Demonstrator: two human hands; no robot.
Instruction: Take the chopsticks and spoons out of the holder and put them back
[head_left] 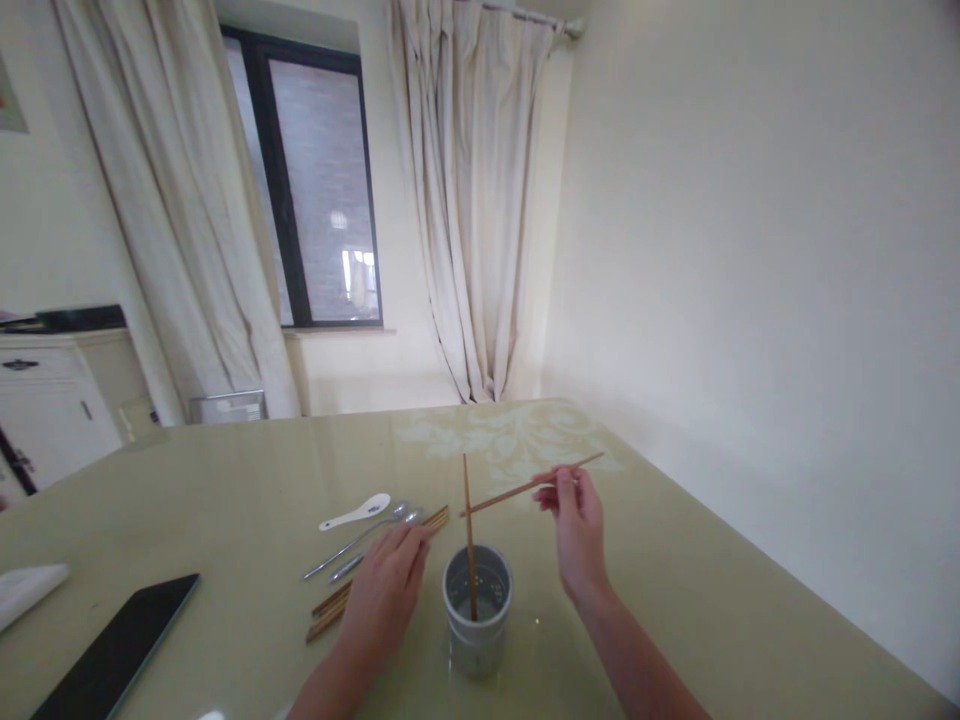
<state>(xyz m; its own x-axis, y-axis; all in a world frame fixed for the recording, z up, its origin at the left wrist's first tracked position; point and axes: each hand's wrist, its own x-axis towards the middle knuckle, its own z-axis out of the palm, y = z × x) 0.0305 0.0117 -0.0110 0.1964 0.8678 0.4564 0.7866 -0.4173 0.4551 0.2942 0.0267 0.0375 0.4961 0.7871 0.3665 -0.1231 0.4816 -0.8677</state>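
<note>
My right hand [577, 520] is raised to the right of a grey cylindrical holder [478, 650], pinching a brown chopstick [502, 497] that lies nearly level. The chopstick's left end points toward another chopstick [469, 530] standing in the holder; whether the two touch, I cannot tell. On the tabletop, my left hand [386, 585] closes over several loose chopsticks [324, 622], with their ends showing on both sides of it. Just beyond that hand lie two metal spoons [352, 545], partly covered, and a white spoon [358, 512].
The pale green table [247, 500] has a glossy top. At its left lie a dark tablet-like slab [120, 645] and a white object [30, 590]. A wall [765, 300] runs along the right edge. Curtains [480, 200] and a window [326, 190] are behind.
</note>
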